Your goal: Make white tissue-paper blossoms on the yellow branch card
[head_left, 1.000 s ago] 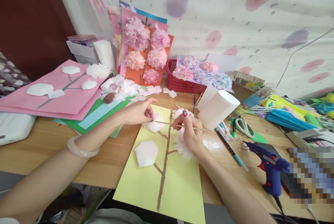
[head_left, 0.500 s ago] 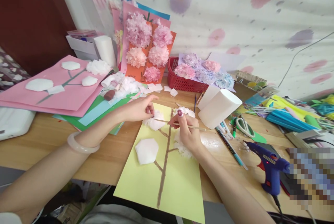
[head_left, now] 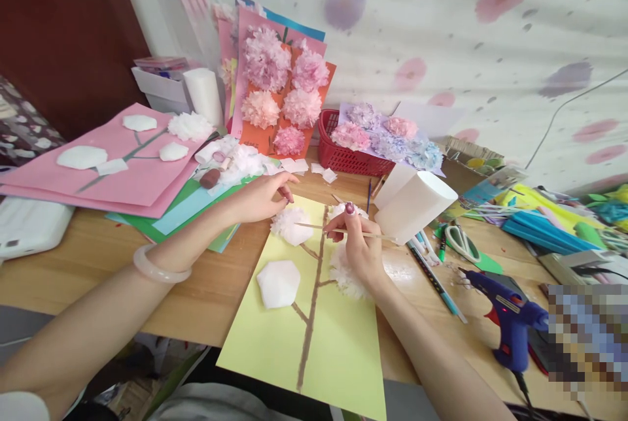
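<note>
A yellow sheet [head_left: 338,342] with a painted brown branch [head_left: 312,303] lies at the table's front edge. My right hand [head_left: 360,244] is closed round a thin wooden stick [head_left: 314,227], whose tip points left at a fluffy white tissue flower [head_left: 290,225]. My left hand [head_left: 262,195] pinches the upper edge of that flower with its fingertips. A flat white hexagon of tissue [head_left: 278,284] lies lower on the sheet. Another fluffy white flower [head_left: 343,275] shows under my right hand.
A white paper roll [head_left: 417,205] lies right of the sheet. A blue glue gun [head_left: 510,323], scissors [head_left: 458,241] and pens [head_left: 432,274] are at the right. Pink sheets [head_left: 112,159] with white tissue lie left. A red basket [head_left: 343,156] and flower cards [head_left: 279,94] stand behind.
My left hand has shifted slightly up and away on the flower's edge. The stick and right hand stay almost in place. The view has drifted a little.
</note>
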Demonstrator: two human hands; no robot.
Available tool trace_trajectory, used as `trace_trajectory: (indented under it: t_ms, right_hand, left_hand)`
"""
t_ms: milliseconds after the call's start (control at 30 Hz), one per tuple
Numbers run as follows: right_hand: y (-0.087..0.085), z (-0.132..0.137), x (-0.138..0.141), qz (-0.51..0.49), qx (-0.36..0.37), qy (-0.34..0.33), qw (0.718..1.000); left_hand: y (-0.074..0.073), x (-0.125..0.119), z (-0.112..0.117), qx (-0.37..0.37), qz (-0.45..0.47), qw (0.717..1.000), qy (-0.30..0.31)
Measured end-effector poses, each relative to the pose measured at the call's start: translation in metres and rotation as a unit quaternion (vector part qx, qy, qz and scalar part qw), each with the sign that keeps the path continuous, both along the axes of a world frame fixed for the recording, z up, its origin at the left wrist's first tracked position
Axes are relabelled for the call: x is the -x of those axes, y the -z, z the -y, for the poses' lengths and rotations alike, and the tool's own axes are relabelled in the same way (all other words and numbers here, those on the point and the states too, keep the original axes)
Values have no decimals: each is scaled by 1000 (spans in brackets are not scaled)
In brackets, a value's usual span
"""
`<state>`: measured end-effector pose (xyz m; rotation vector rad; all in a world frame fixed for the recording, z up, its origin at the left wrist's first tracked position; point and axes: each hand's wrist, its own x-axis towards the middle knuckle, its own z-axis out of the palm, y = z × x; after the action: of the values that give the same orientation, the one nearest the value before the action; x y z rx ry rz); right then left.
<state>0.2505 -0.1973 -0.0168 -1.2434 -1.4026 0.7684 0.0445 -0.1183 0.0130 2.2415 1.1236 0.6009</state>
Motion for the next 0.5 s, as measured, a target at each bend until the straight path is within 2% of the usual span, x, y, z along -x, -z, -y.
trace_trajectory:
  t_ms: [133,333,500]
  right_hand:
    - [4,-1,0,11,16,-6,1000]
    - [7,-2,1,31,18,-5,999]
    - [1,0,2,12,16,7,1000]
  left_hand:
    - [0,1,-1,-4,7,1000,7]
    - [-4,-1,4,26,-35,997,71]
    - [-6,-6,8,-2,-64,996,69]
